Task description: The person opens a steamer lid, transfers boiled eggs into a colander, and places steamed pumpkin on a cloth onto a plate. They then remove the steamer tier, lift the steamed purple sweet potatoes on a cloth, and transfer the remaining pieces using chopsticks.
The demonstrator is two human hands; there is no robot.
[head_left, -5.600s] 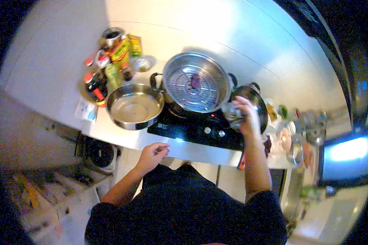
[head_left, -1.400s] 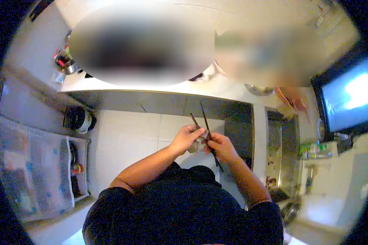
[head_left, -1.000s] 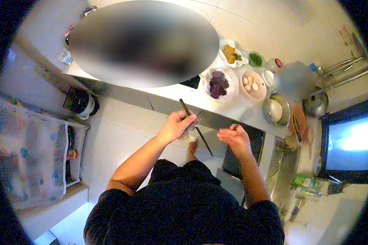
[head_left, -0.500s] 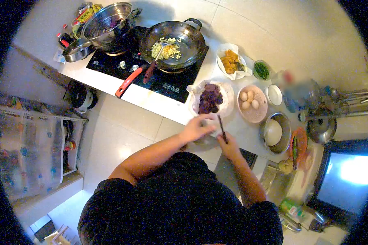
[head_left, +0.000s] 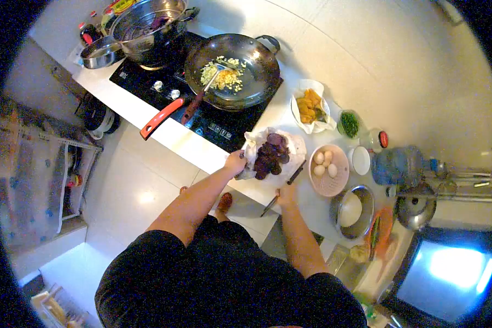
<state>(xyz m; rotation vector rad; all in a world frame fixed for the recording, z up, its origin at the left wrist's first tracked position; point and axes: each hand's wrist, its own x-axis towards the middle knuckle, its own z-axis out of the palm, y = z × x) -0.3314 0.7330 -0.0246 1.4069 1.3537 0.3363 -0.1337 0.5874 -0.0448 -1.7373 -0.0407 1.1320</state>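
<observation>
At the counter's front edge my left hand (head_left: pixel 235 163) grips the left rim of a paper-lined bowl (head_left: pixel 295 146). Dark purple slices (head_left: pixel 272 156) are heaped inside it. Just right of the bowl, my right hand (head_left: pixel 286 197) is closed around dark sticks (head_left: pixel 296 173) that look like chopsticks; one end points up over the counter, another down toward the floor. Chopped pale and yellow bits (head_left: pixel 228 80) lie in a wok (head_left: pixel 254 74) on the cooktop, with a spatula (head_left: pixel 194 106) resting among them.
Nearby on the counter are a pink basket of eggs (head_left: pixel 340 177), a metal bowl with dough (head_left: pixel 365 217), a lined bowl of orange pieces (head_left: pixel 318 127), chopped greens (head_left: pixel 350 124) and a white bowl (head_left: pixel 359 160). A steamer pot (head_left: pixel 147 52) and red handle (head_left: pixel 161 118) are at left.
Both hands have moved from in front of my body to the counter. My left hand has let go of the small pale thing and taken the bowl's rim. The sticks are now in my right hand.
</observation>
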